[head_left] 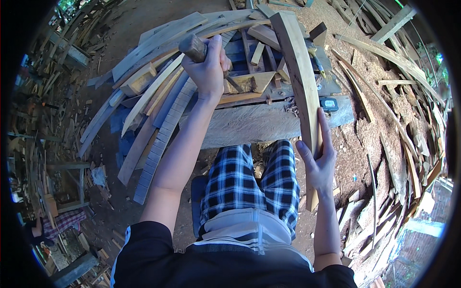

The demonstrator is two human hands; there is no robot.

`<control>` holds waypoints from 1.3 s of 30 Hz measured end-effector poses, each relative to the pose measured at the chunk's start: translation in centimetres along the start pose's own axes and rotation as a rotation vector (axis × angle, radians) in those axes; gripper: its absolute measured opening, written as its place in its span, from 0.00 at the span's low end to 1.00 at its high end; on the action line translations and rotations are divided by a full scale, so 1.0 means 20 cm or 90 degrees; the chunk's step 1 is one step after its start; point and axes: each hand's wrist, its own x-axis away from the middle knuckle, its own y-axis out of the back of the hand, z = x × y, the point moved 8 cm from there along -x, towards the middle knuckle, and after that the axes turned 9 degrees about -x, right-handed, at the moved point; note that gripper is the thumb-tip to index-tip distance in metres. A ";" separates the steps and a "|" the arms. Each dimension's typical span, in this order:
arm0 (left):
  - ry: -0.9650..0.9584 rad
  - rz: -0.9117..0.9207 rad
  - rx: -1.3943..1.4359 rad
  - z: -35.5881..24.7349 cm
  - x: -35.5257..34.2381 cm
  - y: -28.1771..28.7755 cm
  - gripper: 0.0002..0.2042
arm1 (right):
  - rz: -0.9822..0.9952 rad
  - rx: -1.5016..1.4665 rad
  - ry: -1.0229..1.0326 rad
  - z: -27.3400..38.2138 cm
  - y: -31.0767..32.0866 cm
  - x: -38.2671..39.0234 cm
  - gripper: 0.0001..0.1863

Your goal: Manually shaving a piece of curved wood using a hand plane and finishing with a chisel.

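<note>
My left hand (207, 72) is closed round the thick wooden handle of a chisel (192, 48). Its metal blade slants down to the right, toward a block with a hollow cut in it (261, 80) on the low bench. Whether the tip touches the block I cannot tell. A long squared wooden beam (298, 72) leans across the bench's right side, its near end beside my right knee. Fingers on one side and thumb on the other, my right hand (321, 165) grips this beam near its lower part.
Curved and straight wood strips (158, 103) pile up on the left of the bench (269, 122). A dark blue device with a small display (329, 104) lies right of the beam. Shavings (370, 96) and offcuts cover the right-hand ground. Another person's plaid clothing (67, 219) shows far left.
</note>
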 end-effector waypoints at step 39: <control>-0.025 0.053 -0.065 -0.02 0.04 -0.09 0.10 | 0.039 -0.131 0.112 0.27 -0.05 -0.16 0.51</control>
